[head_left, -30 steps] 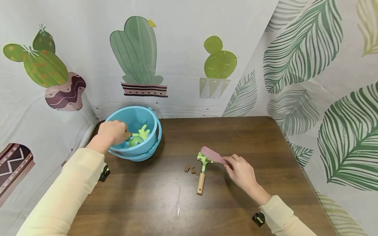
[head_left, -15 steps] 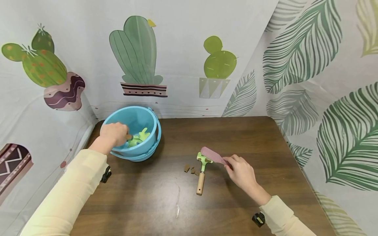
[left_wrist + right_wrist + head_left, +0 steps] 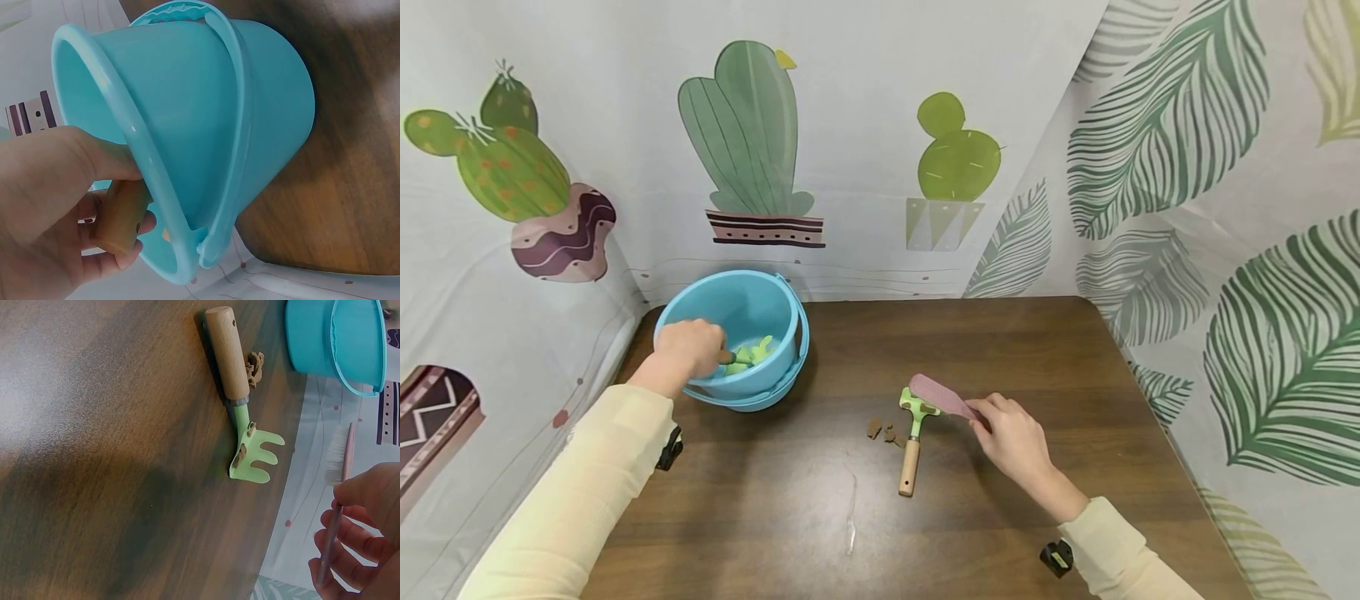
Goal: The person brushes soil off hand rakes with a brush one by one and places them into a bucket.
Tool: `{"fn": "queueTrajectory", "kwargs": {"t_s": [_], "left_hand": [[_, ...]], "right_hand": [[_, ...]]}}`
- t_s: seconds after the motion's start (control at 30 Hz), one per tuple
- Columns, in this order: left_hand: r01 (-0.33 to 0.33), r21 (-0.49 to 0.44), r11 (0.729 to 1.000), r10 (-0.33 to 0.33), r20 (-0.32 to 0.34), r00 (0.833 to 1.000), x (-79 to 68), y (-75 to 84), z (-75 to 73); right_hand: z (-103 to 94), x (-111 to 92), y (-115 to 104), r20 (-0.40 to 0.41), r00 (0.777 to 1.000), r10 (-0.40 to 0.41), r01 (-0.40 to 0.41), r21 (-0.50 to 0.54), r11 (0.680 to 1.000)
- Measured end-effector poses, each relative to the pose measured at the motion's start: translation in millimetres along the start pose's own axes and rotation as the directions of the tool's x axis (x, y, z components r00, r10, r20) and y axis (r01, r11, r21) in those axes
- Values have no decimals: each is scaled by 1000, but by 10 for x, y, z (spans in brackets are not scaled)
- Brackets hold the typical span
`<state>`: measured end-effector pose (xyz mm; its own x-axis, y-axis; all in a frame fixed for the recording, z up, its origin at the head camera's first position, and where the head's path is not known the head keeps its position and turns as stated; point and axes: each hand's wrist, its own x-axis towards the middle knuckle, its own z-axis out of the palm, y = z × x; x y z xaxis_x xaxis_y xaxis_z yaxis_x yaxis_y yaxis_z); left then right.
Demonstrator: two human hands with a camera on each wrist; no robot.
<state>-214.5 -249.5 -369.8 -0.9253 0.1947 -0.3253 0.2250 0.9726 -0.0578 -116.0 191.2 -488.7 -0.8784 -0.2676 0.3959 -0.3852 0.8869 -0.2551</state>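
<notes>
My left hand (image 3: 688,346) reaches over the near-left rim of a blue bucket (image 3: 771,379), gripping the wooden handle (image 3: 119,215) of a garden fork. Its green head points down into the bucket, among other light-green items (image 3: 748,354) that are partly hidden. My right hand (image 3: 1011,437) pinches the thin handle of a pink brush (image 3: 942,395); pale bristles show in the right wrist view. From above, the brush overlaps the head of a green hand rake (image 3: 917,402) with a wooden handle, lying on the table. Brown clumps stick to the rake's head.
Several brown crumbs (image 3: 875,428) lie left of the rake on the dark wooden table (image 3: 760,500). Behind the table hangs a white cloth (image 3: 865,125) printed with cacti and leaves. The bucket stands near the table's back-left corner, its handle folded down.
My left hand has shifted slightly right and down, lowering the garden fork's green head deeper into the bucket. The right hand and pink brush stay where they were.
</notes>
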Motion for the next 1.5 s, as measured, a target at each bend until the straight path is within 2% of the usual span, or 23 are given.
{"fn": "queueTrajectory", "kwargs": {"t_s": [0.1,0.33,0.5,0.67,0.9,1.0,1.07,1.27,1.5], "left_hand": [[4,-19,1000,-4,2,1000,-11,-12,6],[10,-39,999,-12,-64,998,-45,-37,-58],[20,-45,999,-24,-80,997,-52,-52,-78],[27,-43,999,-33,-139,990,-74,-36,-99],[-23,-35,999,15,-236,972,-106,46,-110],[-56,-19,998,48,-293,955,-132,115,-104],[-85,-6,996,78,-338,938,-150,179,-98],[-173,38,984,171,-461,871,-188,417,-89],[-260,95,961,270,-537,799,-173,666,-45]], "right_hand": [[-1,1,-1,4,1000,-1,1,0,1000],[6,3,-1,7,1000,1,-1,1,1000],[9,4,-8,2,1000,-2,2,5,1000],[-8,11,-7,-6,1000,1,-1,8,1000],[-23,0,35,-22,1000,12,-12,8,1000],[-27,-14,57,-25,999,25,-25,4,1000],[-28,-22,74,-28,999,33,-33,-3,999],[-37,-50,111,-30,999,41,-42,-12,999],[-51,-75,149,-35,998,56,-56,-15,998]]}}
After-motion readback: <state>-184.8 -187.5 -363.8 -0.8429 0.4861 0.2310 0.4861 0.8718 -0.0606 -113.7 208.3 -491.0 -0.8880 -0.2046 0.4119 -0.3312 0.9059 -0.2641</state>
